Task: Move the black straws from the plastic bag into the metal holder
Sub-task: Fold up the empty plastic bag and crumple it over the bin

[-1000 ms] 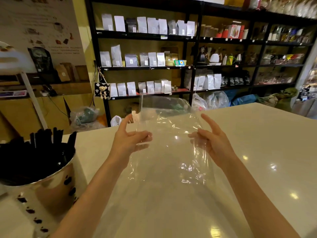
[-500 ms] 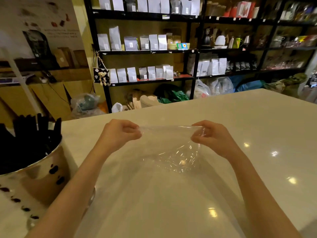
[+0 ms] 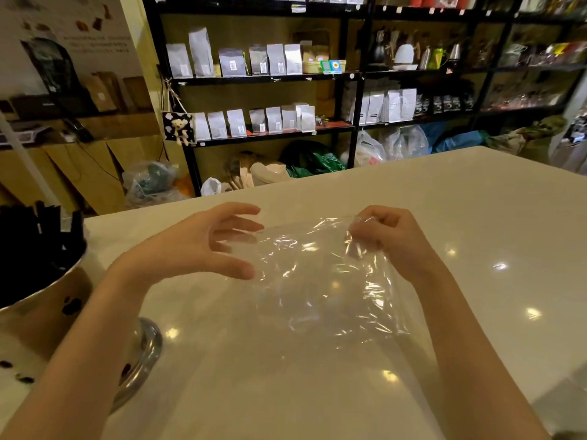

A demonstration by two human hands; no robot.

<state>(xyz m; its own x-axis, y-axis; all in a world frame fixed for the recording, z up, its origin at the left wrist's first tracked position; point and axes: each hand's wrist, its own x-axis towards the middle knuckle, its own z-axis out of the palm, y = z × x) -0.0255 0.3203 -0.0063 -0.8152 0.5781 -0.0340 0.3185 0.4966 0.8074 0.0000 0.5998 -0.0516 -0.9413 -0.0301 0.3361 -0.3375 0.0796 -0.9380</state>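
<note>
A person stands at a big white counter [image 3: 476, 201]. The clear plastic bag [image 3: 320, 281] lies crumpled on the counter between the two hands, and it looks empty. The right hand [image 3: 390, 239] is curled up tight and grips the top edge of the bag, bunching the plastic in its fingers. The left hand [image 3: 203, 246] is spread wide, with its fingers straight and apart. It holds nothing, and its fingertips are right at the left edge of the bag. The black straws [image 3: 35, 246] stand upright in the shiny metal holder [image 3: 60, 300], which sits at the left side of the counter, next to the left arm. The holder has dark spots on its side and a round base. Behind the counter are black shelves [image 3: 270, 79] with rows of silver and white pouches.
</note>
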